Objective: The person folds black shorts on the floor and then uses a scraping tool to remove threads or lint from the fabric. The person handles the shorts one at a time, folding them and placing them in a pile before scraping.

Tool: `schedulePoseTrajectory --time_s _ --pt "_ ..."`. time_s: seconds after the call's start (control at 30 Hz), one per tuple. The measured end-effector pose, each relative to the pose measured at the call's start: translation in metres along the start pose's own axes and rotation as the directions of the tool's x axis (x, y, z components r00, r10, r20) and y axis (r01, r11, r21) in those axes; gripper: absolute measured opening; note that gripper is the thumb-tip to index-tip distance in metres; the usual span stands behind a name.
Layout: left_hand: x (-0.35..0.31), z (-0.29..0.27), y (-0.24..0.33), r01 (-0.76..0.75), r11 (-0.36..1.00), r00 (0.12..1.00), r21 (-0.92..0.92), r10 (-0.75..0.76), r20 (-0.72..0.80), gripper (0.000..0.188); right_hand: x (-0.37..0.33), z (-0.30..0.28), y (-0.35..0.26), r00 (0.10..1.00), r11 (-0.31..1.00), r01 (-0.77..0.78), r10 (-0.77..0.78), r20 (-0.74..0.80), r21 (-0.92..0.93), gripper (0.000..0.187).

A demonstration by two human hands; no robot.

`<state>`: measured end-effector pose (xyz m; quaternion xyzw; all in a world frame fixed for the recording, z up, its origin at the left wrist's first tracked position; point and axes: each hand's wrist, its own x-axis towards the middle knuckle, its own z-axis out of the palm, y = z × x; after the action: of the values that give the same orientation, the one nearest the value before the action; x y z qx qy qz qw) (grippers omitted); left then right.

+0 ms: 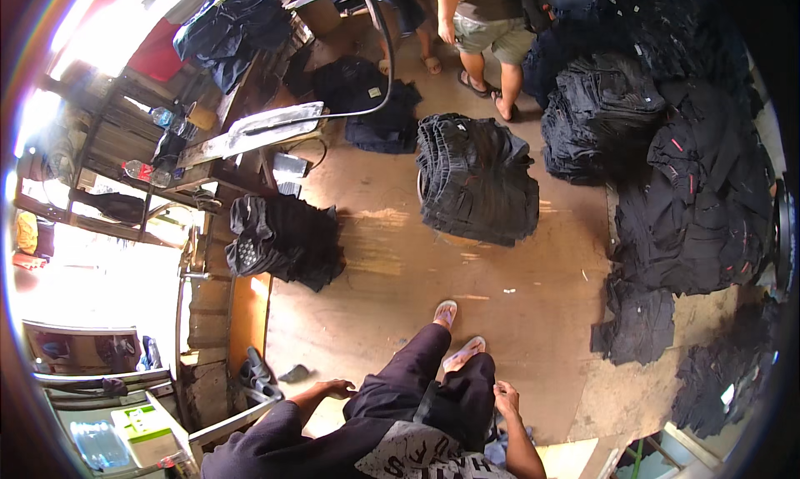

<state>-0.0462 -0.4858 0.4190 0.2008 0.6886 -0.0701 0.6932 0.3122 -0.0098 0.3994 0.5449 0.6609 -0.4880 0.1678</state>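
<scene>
My left hand (pixel 337 388) hangs beside my left hip, its fingers loosely bent and apart, with nothing seen in it. My right hand (pixel 506 396) is by my right thigh, fingers slack and holding nothing I can see. Neither hand touches any garments. In front of my feet, a tall stack of folded black trousers (pixel 477 179) stands on the floor. To its left is a smaller stack of dark garments (pixel 287 241), next to the wooden wall.
Another person (pixel 487 37) stands at the far side in shorts and sandals. Dark clothing piles (pixel 692 187) line the right; another black stack (pixel 600 117) stands there. A long board (pixel 250 133) juts out at left. Slippers (pixel 260 375) lie by the left wall on the brown floor (pixel 542 312).
</scene>
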Motion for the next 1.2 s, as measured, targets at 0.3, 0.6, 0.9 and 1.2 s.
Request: schedulePoseTrajectory --time_s 0.3,0.6,0.9,1.2 --pt "-0.059 -0.068 0.061 -0.195 0.822 0.877 -0.536 -0.099 -0.471 0.069 -0.052 0.001 0.046 0.989 1.0 -0.019 0.02 -0.148 0.012 0.042" --pt "-0.165 -0.173 0.182 -0.857 0.32 0.455 -0.404 0.098 -0.885 0.057 0.028 -0.049 -0.044 0.965 0.979 -0.187 0.167 0.203 0.086 0.047" --pt "-0.077 0.114 0.02 -0.179 0.081 0.745 -0.98 -0.64 -0.189 0.04 0.099 -0.082 -0.194 0.989 0.992 -0.12 0.123 0.077 -0.042 0.036" --pt "-0.07 0.096 -0.016 -0.342 -0.397 0.82 -0.851 -0.568 -0.065 0.063 0.113 0.036 -0.446 0.845 0.76 0.528 -0.424 0.326 -0.379 0.041"
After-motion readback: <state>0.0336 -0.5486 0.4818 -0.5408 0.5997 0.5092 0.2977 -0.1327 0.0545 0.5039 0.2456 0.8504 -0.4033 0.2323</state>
